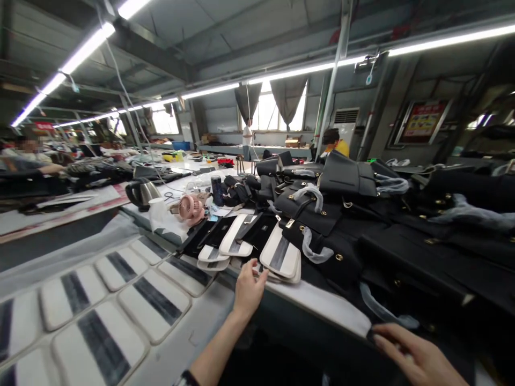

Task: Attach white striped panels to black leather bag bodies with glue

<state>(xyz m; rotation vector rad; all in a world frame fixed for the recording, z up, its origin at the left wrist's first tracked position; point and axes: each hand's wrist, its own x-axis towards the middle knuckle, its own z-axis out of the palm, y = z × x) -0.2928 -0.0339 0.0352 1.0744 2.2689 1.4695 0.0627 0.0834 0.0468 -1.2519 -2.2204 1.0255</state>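
The striped panel [280, 256] lies by the desk's [322, 302] near edge, just beyond and right of the loosely open left hand [248, 289]; its long axis seemingly points away; the right hand [420, 356] (grip impossible to tell) is farther.

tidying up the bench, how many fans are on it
1 in view: the pink fan, right of the kettle in the picture. Others may be hidden behind the black bags.
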